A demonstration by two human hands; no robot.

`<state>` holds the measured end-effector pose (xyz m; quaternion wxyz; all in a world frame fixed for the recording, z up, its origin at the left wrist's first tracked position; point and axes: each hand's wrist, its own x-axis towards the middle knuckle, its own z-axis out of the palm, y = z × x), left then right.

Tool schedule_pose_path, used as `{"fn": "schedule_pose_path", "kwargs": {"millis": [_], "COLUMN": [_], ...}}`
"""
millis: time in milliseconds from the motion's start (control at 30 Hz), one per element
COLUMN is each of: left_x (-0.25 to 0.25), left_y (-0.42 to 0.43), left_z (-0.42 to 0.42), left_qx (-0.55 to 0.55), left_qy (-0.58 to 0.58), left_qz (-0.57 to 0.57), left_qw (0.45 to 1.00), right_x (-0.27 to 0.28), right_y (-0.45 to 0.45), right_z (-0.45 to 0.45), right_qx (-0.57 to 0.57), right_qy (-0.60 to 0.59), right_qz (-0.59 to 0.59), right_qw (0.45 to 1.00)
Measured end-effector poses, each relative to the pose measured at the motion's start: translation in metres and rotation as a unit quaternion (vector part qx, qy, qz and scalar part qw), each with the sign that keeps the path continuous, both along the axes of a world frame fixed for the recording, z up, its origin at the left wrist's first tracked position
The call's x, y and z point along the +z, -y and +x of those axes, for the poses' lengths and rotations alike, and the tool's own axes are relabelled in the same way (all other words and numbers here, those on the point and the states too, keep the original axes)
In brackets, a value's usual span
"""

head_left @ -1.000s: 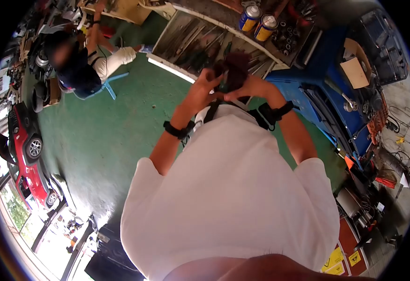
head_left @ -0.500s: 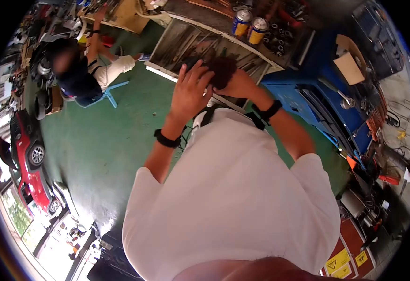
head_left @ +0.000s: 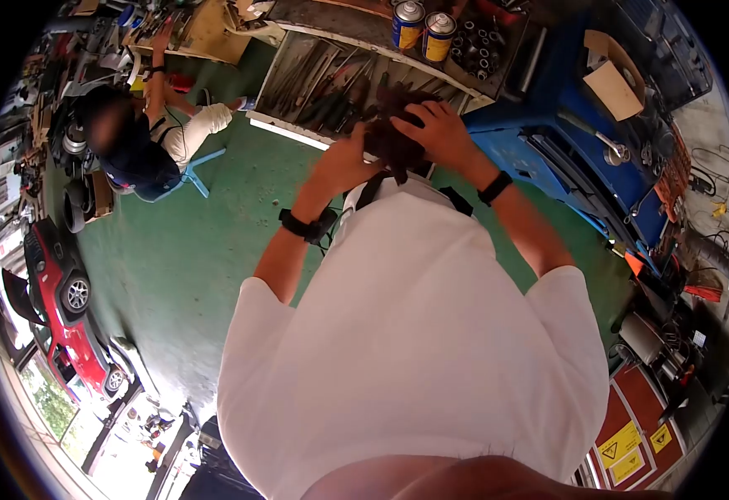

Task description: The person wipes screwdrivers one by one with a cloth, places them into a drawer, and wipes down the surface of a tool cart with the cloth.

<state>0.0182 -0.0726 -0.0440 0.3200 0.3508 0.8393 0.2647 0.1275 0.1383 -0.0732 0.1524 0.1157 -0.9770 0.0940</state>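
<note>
A dark reddish-brown cloth (head_left: 394,143) is bunched between my two hands, in front of the open drawer. My left hand (head_left: 346,165) is closed on the cloth's left side. From the right, my right hand (head_left: 441,135) grips the cloth with its fingers bent over it. Whether anything is wrapped inside the cloth cannot be seen. Just beyond the hands, the open drawer (head_left: 285,127) holds many long tools, some with dark handles.
Two spray cans (head_left: 423,32) stand on the bench above the drawer, beside a tray of sockets (head_left: 475,52). A blue tool cabinet (head_left: 498,125) is at the right. Another person (head_left: 139,142) sits on a blue stool at the upper left; a red car (head_left: 72,333) is farther left.
My left hand has come down from its raised, spread pose onto the cloth. My right hand has moved over the cloth's right side. The view has shifted slightly.
</note>
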Motion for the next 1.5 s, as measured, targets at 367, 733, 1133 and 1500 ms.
{"fn": "schedule_pose_path", "kwargs": {"millis": [367,733,1133,1500], "left_x": [-0.023,0.016,0.027,0.043], "left_y": [0.048,-0.041,-0.066,-0.064], "left_z": [-0.025,0.017,0.017,0.028], "left_qx": [0.114,0.019,0.1,0.0], "left_qy": [0.071,0.607,0.133,-0.008], "left_qz": [0.045,0.188,0.232,0.123], "left_qw": [0.99,0.772,0.958,0.992], "right_x": [-0.056,-0.006,0.025,0.032], "right_y": [-0.083,-0.036,0.019,-0.012], "right_z": [0.062,0.007,0.016,0.017], "right_qx": [-0.25,0.076,-0.087,-0.074], "right_qy": [0.028,0.219,0.078,-0.039], "right_qz": [-0.328,-0.905,-0.594,-0.327], "right_qw": [0.911,0.357,0.796,0.941]}}
